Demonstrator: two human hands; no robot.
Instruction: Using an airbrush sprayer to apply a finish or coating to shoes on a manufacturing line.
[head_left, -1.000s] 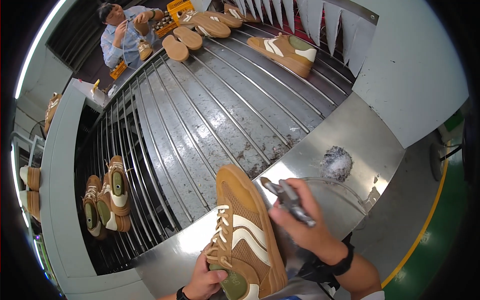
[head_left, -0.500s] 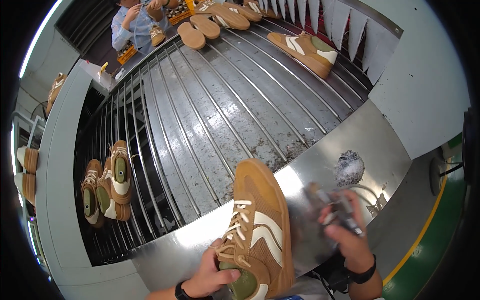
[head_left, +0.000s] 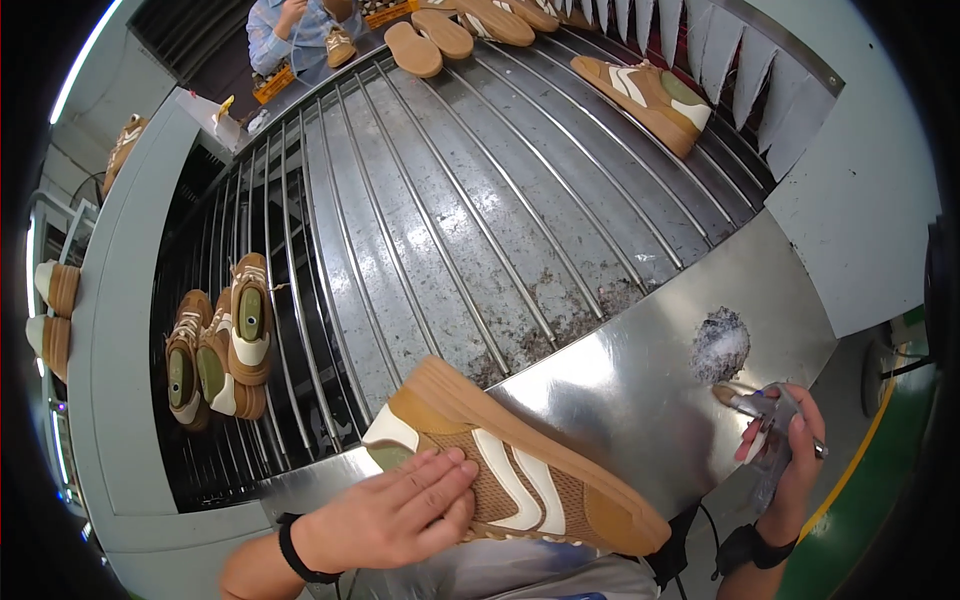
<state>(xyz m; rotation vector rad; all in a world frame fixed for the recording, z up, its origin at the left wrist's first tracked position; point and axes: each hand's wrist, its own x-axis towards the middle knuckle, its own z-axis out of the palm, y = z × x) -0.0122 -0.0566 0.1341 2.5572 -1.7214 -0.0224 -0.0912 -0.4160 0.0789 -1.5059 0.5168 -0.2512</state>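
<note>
A brown sneaker (head_left: 555,480) with white stripes and a green insole lies tipped on its side at the near edge, its toe to the right and its sole facing away from me. My left hand (head_left: 405,510) grips it around the collar, fingers lying over the side panel. At the right, my right hand (head_left: 795,465) is closed around a grey, gun-shaped hand tool (head_left: 768,430) whose brownish tip points left. That tip is beside a patch of grey and white residue (head_left: 721,345) on the metal ledge, apart from the sneaker.
Metal rods form a roller rack (head_left: 430,210) beyond the ledge (head_left: 640,380). Several sneakers stand at its left (head_left: 215,350); more lie at the far end, with a single sneaker (head_left: 645,95) near the strip curtain (head_left: 735,75). A co-worker (head_left: 300,35) handles a shoe at the back.
The sneaker has turned from toe-away to toe-right and onto its side. My left hand has shifted from its opening to over its side. My right hand with the tool has moved right.
</note>
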